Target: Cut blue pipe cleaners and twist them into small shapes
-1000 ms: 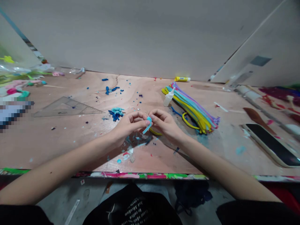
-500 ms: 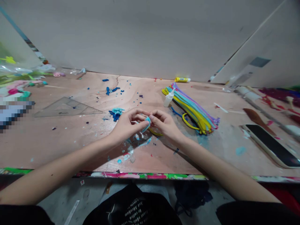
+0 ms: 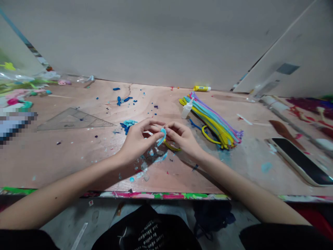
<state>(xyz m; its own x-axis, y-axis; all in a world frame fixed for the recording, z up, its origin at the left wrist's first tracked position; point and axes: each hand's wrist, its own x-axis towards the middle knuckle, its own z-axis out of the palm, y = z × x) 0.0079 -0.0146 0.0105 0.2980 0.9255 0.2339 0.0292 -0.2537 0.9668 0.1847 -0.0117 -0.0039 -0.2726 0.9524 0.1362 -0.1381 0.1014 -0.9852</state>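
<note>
My left hand and my right hand meet over the middle of the wooden table. Both pinch a short light-blue pipe cleaner piece between their fingertips; it is bent and sticks down-left from the pinch. A curved yellow pipe cleaner lies on the table just under my right hand. Small blue and white scraps litter the surface below both hands.
A bundle of yellow, blue and purple pipe cleaners lies right of my hands, with a small white glue bottle at its far end. A phone rests at the right. A clear set square and a blue pipe-cleaner cluster sit at the left. A yellow glue stick lies by the wall.
The light-blue piece has been bent shorter and curled between my fingertips. My left hand's fingers have shifted slightly over it; both hands stay in the same place.
</note>
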